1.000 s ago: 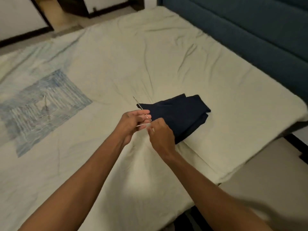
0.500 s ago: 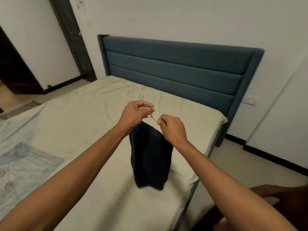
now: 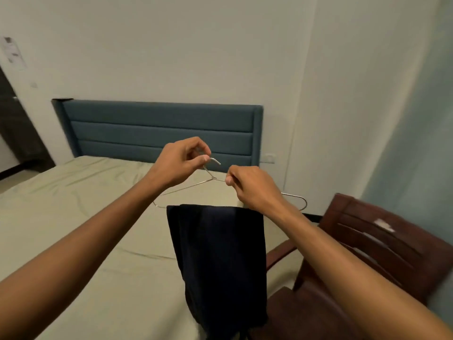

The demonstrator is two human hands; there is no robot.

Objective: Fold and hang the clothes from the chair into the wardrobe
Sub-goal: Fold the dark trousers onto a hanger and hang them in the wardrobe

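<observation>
lifted off the bed (image 3: 73, 241), dark folded garment (image 3: 218, 261) now hangs mid-frame on the wire hanger (image 3: 294, 200); left hand (image 3: 179, 163) fingers pinch its hook, right hand (image 3: 250, 185) fingers pinch the shoulder wire. keep it level walking to the wardrobe.

Walls: plain off-white wall (image 3: 171, 50), a paper sheet (image 3: 12, 52) stuck at far left.
Bed: pale green sheet (image 3: 73, 204), padded blue headboard (image 3: 159, 128).
Chair: dark wooden chair (image 3: 372, 244) at right, beside the bed.
Socket: white wall plate (image 3: 268, 157) right of the headboard.

One hanger (image 3: 188, 187), one garment (image 3: 218, 261), one chair (image 3: 367, 253), two hands.
</observation>
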